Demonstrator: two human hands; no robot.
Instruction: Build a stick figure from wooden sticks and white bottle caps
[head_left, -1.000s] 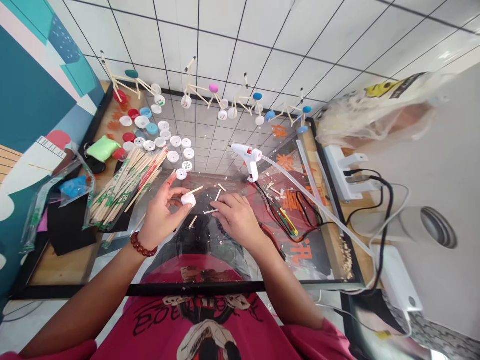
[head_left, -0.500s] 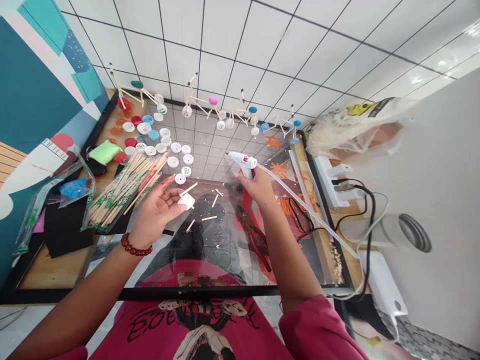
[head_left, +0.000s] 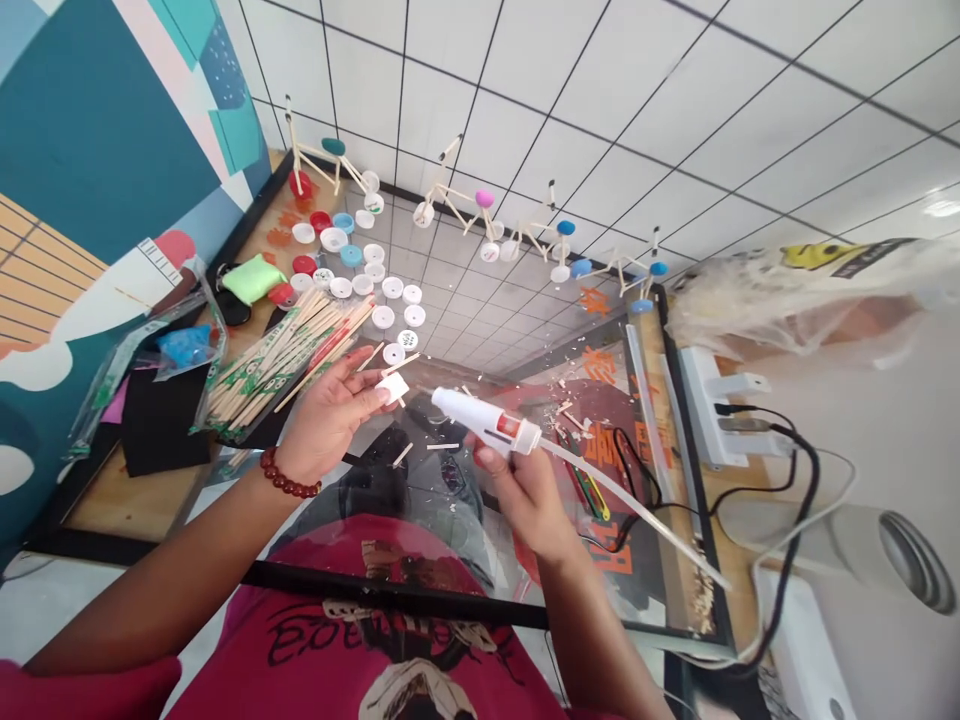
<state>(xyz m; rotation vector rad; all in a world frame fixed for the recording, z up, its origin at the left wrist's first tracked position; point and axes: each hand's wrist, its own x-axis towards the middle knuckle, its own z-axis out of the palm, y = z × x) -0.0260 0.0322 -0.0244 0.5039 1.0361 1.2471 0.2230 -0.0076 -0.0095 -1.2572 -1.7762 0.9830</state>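
My left hand (head_left: 330, 415) pinches a small white piece (head_left: 393, 388), roughly square, with short thin wooden sticks at its edges. How the sticks are fixed to it is too small to tell. A white hot glue gun (head_left: 480, 418) fills my right hand (head_left: 529, 500), a long glue stick (head_left: 637, 510) trailing from its back end. The gun's nozzle points left at the white piece, with a small gap between them. Short cut stick pieces (head_left: 442, 446) lie on the glass tabletop below.
Wooden chopsticks (head_left: 277, 370) lie in a heap left, near several bottle caps (head_left: 350, 256). Small stick-built bicycle figures (head_left: 457, 205) stand along the back edge. A yellow-green cutter (head_left: 598, 498), a power strip (head_left: 709, 405) with cables and a plastic bag (head_left: 810, 290) are right.
My right hand has brought the glue gun down and nearer to the white piece. The left hand still holds that piece. The view has shifted, and a cutter now shows.
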